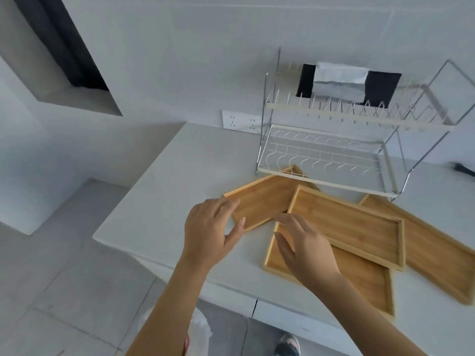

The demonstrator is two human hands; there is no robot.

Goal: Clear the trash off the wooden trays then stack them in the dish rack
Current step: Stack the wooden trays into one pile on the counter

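Wide white tabletop fills the scene, white tiled wall behind it, grey tiled floor below. At the back stands the two-tier chrome wire dish rack, nothing in its slots, with a black-and-white cloth behind the top tier. In front of it, four shallow rectangular wooden trays lie in an overlapping jumble: the left tray tucked under the rack's near edge, the top tray lying across the near tray, the right tray alongside. No trash visible on them. Left hand hovers at the left tray's corner, fingers apart; right hand over the near tray, fingers spread, gripping nothing. A white double wall socket sits left of the rack.
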